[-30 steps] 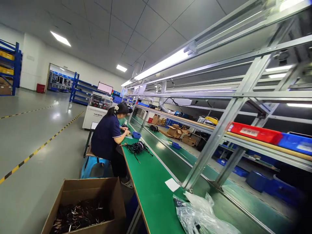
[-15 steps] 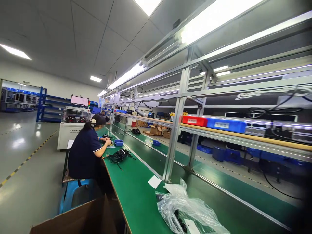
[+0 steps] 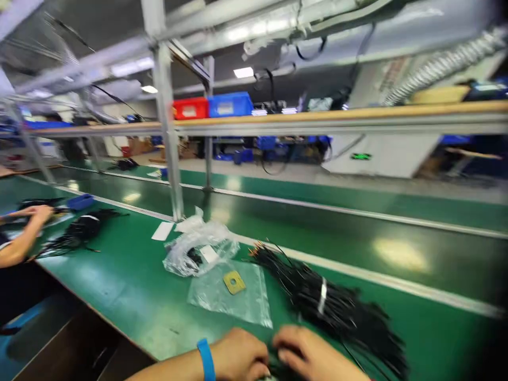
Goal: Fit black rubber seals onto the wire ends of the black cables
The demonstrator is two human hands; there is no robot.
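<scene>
My left hand [image 3: 237, 353], with a blue band [image 3: 206, 360] round its wrist, is at the bottom edge with its fingers curled in. Close beside it, my right hand [image 3: 307, 353] is curled too, its fingertips towards the left one. Something small and dark shows between them, too blurred and cut off to name. A thick bundle of black cables [image 3: 337, 307], tied with a white band, lies to the right of my hands. Just beyond them is a flat clear plastic bag [image 3: 248, 304] with a yellow square piece [image 3: 234, 282] that has a round hole.
A crumpled clear bag [image 3: 216, 235] with dark contents and a white card [image 3: 162, 230] lie farther along the green bench [image 3: 130, 275]. At the left, a co-worker's arm [image 3: 24, 238] is near another cable bundle [image 3: 85, 227] and a blue tray [image 3: 80, 201]. A metal post [image 3: 169, 132] supports the shelf.
My view has swung to the right and down. Both my hands, the near cable bundle and the yellow piece have come into view; the co-worker has shifted to the left edge.
</scene>
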